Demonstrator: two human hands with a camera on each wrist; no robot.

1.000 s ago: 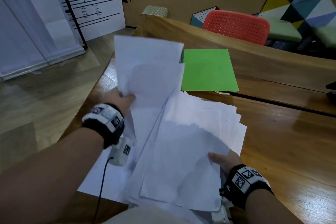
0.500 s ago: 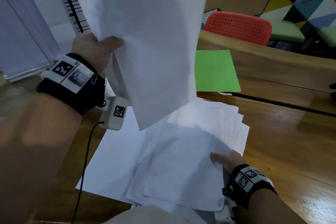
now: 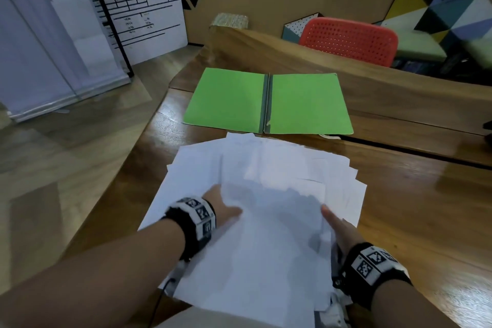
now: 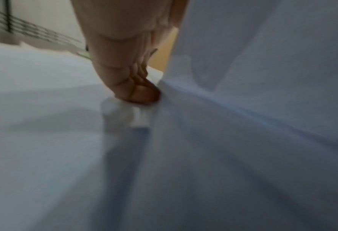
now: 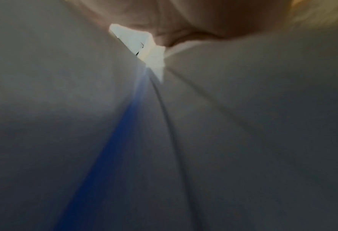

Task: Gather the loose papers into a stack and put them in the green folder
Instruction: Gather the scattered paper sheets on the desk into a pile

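A green folder (image 3: 306, 104) lies open and flat on the wooden table (image 3: 426, 208), beyond the papers. The loose white papers (image 3: 266, 168) form a fanned, uneven pile just in front of it. My left hand (image 3: 223, 208) grips the left edge of the top sheets, thumb on top and the other fingers hidden under paper. In the left wrist view, curled fingers (image 4: 124, 75) press into the paper (image 4: 243, 109). My right hand (image 3: 336, 226) holds the pile's right edge, thumb above and fingers underneath. The right wrist view shows mostly shadowed paper (image 5: 243, 125).
A raised wooden ledge (image 3: 372, 88) runs behind the folder, with a red perforated chair back (image 3: 348, 40) beyond it. The table's left edge drops to the floor (image 3: 66, 154). White printed boards (image 3: 133, 8) lean at the far left.
My left hand had lifted a bunch of sheets high, and has now brought them down onto the pile. The folder's left half is uncovered. The right hand has stayed at the pile's right edge.
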